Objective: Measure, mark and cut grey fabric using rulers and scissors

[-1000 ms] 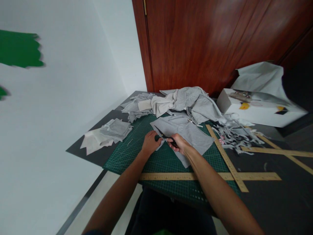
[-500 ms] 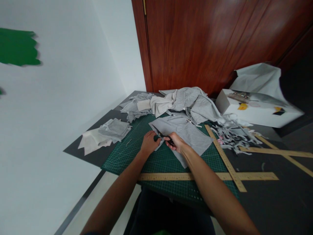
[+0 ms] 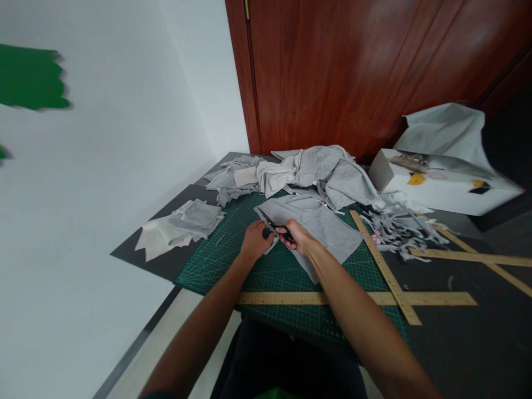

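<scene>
A grey cloth piece (image 3: 320, 224) lies on the green cutting mat (image 3: 224, 257). My right hand (image 3: 296, 235) is closed round the handles of black scissors (image 3: 274, 224), whose blades point up and left along the cloth's left edge. Close to the scissors, my left hand (image 3: 255, 239) grips a narrow strip of the cloth at its left side. Something small and dark shows by the left thumb; I cannot make out what it is.
Folded cloth pieces (image 3: 195, 219) lie at the left, a heap of grey cloth (image 3: 328, 169) behind. Wooden rulers (image 3: 291, 298) cross at the front right. Fabric scraps (image 3: 405, 230) and a white box (image 3: 440, 185) are at the right.
The scissor blades look closer together than before, and my right hand has shifted slightly up and left. The whole view has shifted a little.
</scene>
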Demonstrator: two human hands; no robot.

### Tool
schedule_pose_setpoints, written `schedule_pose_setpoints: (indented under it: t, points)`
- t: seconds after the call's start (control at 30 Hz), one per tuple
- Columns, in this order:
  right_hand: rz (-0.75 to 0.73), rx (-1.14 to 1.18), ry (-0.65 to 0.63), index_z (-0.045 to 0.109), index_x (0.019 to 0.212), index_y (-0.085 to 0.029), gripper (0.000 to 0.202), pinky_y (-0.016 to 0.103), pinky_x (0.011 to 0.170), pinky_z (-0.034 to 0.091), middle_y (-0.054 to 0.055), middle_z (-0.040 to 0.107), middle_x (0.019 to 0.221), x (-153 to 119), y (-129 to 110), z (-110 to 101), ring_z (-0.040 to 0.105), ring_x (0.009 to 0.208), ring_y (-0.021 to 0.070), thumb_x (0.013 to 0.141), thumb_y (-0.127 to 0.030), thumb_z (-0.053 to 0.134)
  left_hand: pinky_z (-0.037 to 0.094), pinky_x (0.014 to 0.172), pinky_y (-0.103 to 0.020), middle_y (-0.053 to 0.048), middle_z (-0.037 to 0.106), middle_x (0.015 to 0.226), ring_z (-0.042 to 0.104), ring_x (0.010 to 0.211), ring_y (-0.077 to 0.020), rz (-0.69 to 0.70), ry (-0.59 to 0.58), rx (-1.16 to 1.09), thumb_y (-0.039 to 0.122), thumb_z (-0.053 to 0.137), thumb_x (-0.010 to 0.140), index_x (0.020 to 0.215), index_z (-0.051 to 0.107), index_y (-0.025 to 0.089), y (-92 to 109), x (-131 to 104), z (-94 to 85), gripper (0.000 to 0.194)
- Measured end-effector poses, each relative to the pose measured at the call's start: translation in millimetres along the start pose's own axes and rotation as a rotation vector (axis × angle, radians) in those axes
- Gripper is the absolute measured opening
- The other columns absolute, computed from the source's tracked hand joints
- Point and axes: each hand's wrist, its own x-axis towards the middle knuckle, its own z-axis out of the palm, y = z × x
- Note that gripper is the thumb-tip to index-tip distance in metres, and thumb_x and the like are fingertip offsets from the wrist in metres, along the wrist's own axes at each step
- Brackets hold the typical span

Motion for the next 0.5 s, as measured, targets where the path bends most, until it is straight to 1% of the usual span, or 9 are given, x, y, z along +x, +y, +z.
schedule_pose_setpoints:
  t: [0.07, 0.2, 0.33, 0.5]
  points:
    - [-0.005, 0.004, 0.008, 0.052, 0.063, -0.020, 0.024, 0.021, 0.032, 0.016, -0.002, 0.049, 0.044, 1.5, -0.6, 1.4, 0.034, 0.034, 0.0077, 0.087, -0.020, 0.055, 0.056, 0.108, -0.044, -0.010, 0.076, 0.110, 0.072, 0.113, -0.0289, 0.001, 0.002, 0.004, 0.020, 0.077, 0.082, 0.094, 0.070, 0.021, -0.1, 0.0, -0.1, 0.014]
    - [-0.014, 0.007, 0.019, 0.053, 0.065, -0.019, 0.022, 0.022, 0.034, 0.015, -0.002, 0.048, 0.044, 1.4, -1.5, 3.4, 0.033, 0.036, 0.0081, 0.088, -0.018, 0.055, 0.057, 0.107, -0.043, -0.009, 0.076, 0.105, 0.072, 0.111, -0.0282, 0.011, -0.003, 0.009, 0.020, 0.076, 0.082, 0.092, 0.070, 0.022, 0.0, 0.3, -0.4, 0.011]
    - [-0.011, 0.016, 0.011, 0.052, 0.065, -0.019, 0.026, 0.023, 0.037, 0.016, 0.000, 0.049, 0.045, 1.2, -3.7, 6.0, 0.033, 0.038, 0.0085, 0.091, -0.018, 0.055, 0.056, 0.106, -0.043, -0.009, 0.076, 0.105, 0.072, 0.110, -0.0284, 0.009, -0.013, 0.010, 0.021, 0.073, 0.084, 0.090, 0.069, 0.021, 0.2, 0.6, -0.8, 0.008]
    - [-0.025, 0.026, 0.033, 0.053, 0.068, -0.018, 0.024, 0.024, 0.039, 0.015, 0.000, 0.045, 0.044, 2.4, -6.5, 10.2, 0.033, 0.040, 0.0087, 0.092, -0.016, 0.056, 0.057, 0.106, -0.044, -0.010, 0.076, 0.105, 0.072, 0.109, -0.0287, 0.027, -0.025, -0.003, 0.020, 0.071, 0.084, 0.092, 0.069, 0.021, -0.4, 0.9, -1.0, 0.008]
